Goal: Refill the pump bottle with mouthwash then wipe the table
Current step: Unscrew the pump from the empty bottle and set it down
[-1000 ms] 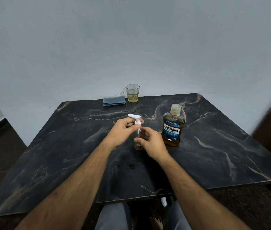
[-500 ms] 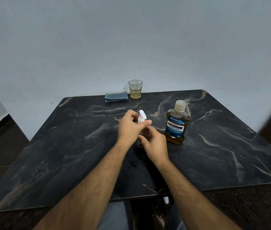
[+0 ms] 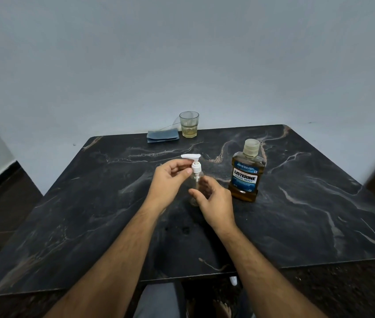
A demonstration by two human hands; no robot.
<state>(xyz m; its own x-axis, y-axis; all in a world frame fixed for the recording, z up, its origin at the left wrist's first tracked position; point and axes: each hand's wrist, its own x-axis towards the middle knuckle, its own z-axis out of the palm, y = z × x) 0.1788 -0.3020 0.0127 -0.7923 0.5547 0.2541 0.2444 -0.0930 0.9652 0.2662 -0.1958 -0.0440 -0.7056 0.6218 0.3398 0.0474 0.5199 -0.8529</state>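
Note:
A small clear pump bottle (image 3: 196, 180) with a white pump head (image 3: 193, 159) stands upright on the dark marble table (image 3: 308, 226). My right hand (image 3: 214, 201) wraps around its clear body from the right. My left hand (image 3: 170, 181) pinches the white collar under the pump head with thumb and fingers. The bottle looks empty. To the right stands an amber Listerine mouthwash bottle (image 3: 246, 173), upright, with its cap on, apart from both hands.
A folded blue cloth (image 3: 163, 135) lies at the table's far edge. Beside it stands a glass (image 3: 189, 124) with a little yellowish liquid. The wall runs close behind the table. My legs show below the near edge.
The pump spout has swung round from pointing up and away to pointing left, as my left hand turned the collar. My right hand kept hold of the bottle body.

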